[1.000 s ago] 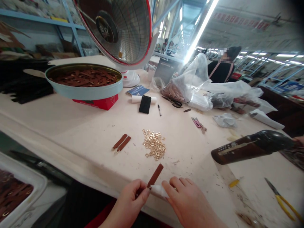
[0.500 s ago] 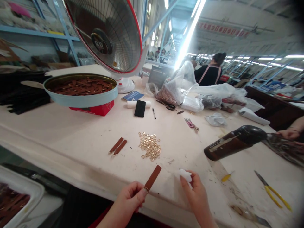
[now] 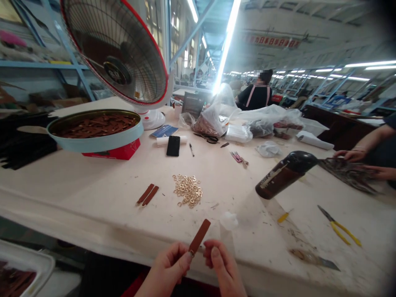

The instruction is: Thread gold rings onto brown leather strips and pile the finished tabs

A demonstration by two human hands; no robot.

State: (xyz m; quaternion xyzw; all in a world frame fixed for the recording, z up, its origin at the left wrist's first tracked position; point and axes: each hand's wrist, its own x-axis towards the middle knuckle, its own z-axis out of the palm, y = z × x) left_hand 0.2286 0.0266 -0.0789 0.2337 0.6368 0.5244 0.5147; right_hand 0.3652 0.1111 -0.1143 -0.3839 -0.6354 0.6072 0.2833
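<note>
My left hand [image 3: 175, 262] pinches the lower end of a brown leather strip [image 3: 199, 236], where a small gold ring shows. Just right of the strip is my right hand [image 3: 220, 260], its fingers curled; whether it holds anything is hidden. A white wad [image 3: 229, 220] lies on the table beyond it. Gold rings [image 3: 188, 190] form a loose pile past the strip, and two more leather strips [image 3: 147, 195] lie side by side to their left.
A dark bottle [image 3: 283, 175], yellow-handled pliers [image 3: 340, 227] and a yellow-handled tool [image 3: 283, 217] lie to the right. A round tin [image 3: 99, 143] of brown strips and a fan [image 3: 117, 53] stand at the left. A co-worker's hands [image 3: 352, 154] handle dark material at the far right.
My right hand has let go of the white wad, now on the table, and moved left beside the strip. The view has shifted, and more of the co-worker's arms shows.
</note>
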